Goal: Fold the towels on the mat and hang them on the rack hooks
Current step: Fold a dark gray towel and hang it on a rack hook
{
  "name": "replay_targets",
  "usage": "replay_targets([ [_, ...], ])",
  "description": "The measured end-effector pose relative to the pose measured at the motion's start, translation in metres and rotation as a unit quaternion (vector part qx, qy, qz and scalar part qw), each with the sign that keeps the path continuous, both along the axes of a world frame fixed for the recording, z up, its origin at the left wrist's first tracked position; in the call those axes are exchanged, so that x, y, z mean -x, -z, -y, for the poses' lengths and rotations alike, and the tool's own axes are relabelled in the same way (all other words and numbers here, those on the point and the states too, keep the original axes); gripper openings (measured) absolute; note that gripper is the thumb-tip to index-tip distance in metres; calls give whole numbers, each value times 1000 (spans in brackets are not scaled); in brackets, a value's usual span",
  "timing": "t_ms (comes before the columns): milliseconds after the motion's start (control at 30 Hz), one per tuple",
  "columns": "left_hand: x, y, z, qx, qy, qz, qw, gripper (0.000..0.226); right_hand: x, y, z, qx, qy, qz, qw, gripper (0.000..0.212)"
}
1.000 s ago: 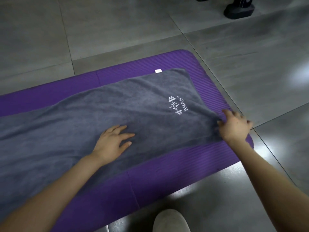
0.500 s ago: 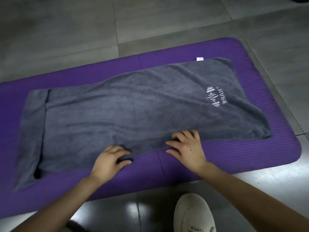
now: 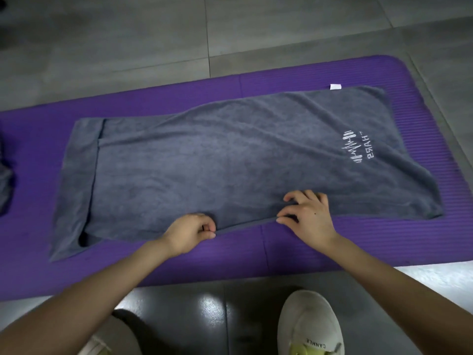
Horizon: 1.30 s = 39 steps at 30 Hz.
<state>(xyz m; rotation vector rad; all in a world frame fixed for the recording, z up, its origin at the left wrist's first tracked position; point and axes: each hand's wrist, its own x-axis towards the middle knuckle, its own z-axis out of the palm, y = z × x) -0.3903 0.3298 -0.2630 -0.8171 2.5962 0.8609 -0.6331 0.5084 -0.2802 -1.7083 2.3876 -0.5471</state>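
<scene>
A grey tiled floor point(image 3: 128, 34) stretches far and near around a purple ribbed exercise mat point(image 3: 281, 252), which runs left to right across the scene. On the mat a grey towel point(image 3: 217, 162) lies spread lengthwise, creased, its left end turned over in a narrow flap. A bundle of grey cloth point(image 3: 5, 180) sits at the mat's far-left edge, well apart from the towel. My white shoe point(image 3: 309, 326) stands on the floor, near of the mat.

Both my hands meet the towel's near hem at mid-length. My left hand point(image 3: 186, 233) pinches the hem between thumb and curled fingers. Just to its right, my right hand point(image 3: 309, 213) grasps the same edge, fingers bent on top, thumb at the hem.

White embroidered lettering point(image 3: 354, 147) marks the towel's right part; a white tag point(image 3: 335, 87) juts from its far edge.
</scene>
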Motion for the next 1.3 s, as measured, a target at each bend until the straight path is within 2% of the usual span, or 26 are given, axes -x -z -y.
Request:
replay_targets([
  [67, -6, -7, 1, -31, 78, 49, 995, 22, -5, 2, -13, 0, -51, -52, 997, 33],
  [133, -14, -20, 10, -23, 140, 90, 986, 33, -11, 3, -20, 15, -73, -85, 994, 34],
  [233, -29, -44, 42, 17, 200, 132, 971, 34, -29, -5, -9, 60, -48, -52, 996, 30],
  [333, -50, -78, 73, 39, 229, 153, 961, 30, -52, -15, 16, 64, -22, 24, 997, 28],
  [433, -81, -105, 96, 42, 188, 149, 970, 26, -78, -22, 42, 38, 9, 112, 993, 33],
  [567, -127, -109, 112, 71, 84, 127, 986, 23, -110, -28, 75, -10, -6, 207, 978, 57],
  [667, -170, -91, 116, 131, -34, 34, 990, 25, -136, -26, 93, -13, -33, 210, 977, 59],
  [733, -200, -70, 113, 172, -127, -2, 977, 33, -152, -22, 103, -15, -56, 196, 979, 54],
  [867, -242, -23, 99, 171, -240, -1, 956, 35, -183, -3, 109, -15, -121, 104, 987, 46],
  [1033, -260, 0, 90, 121, -299, -43, 946, 54, -207, 12, 120, -67, -88, 41, 993, 45],
  [1167, -268, 14, 99, 123, -261, -59, 956, 49, -214, 11, 124, -95, -94, -1, 991, 36],
  [1233, -272, 19, 105, 120, -254, -65, 958, 43, -210, 12, 127, -73, -82, 8, 994, 25],
  [1300, -272, 14, 112, 112, -244, -73, 960, 34, -205, 11, 131, -68, -72, 36, 994, 29],
])
